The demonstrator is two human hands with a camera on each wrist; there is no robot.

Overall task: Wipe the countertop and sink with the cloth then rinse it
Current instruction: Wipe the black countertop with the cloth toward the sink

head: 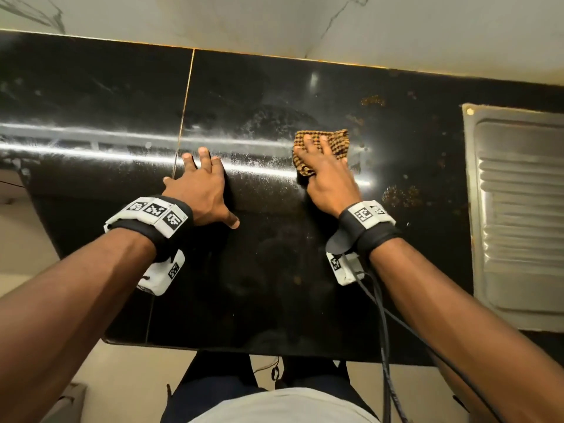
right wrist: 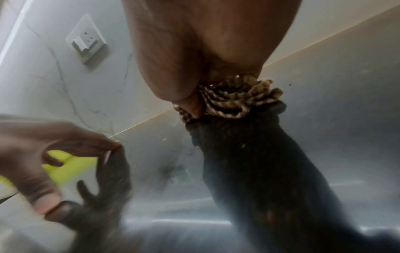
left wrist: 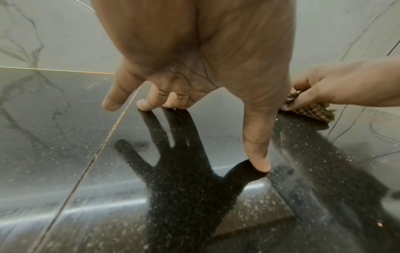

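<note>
A brown checked cloth (head: 337, 145) lies bunched on the black countertop (head: 274, 270), right of centre. My right hand (head: 326, 175) is on top of it, fingers laid over it and the thumb tucked into its bunched edge (right wrist: 233, 99). The left wrist view shows the same cloth (left wrist: 311, 113) under that hand (left wrist: 346, 85). My left hand (head: 213, 190) rests on the counter to the left, fingers spread and fingertips (left wrist: 147, 106) touching the stone, holding nothing. At the right edge sits the steel sink drainboard (head: 518, 209); the basin is out of view.
Brown stains (head: 399, 195) and crumbs (head: 372, 100) dot the counter between the cloth and the drainboard. A seam (head: 183, 111) crosses the stone by my left hand. A white marbled wall (head: 274, 19) with a socket (right wrist: 86, 39) backs the counter. A cable (head: 384, 331) hangs from my right wrist.
</note>
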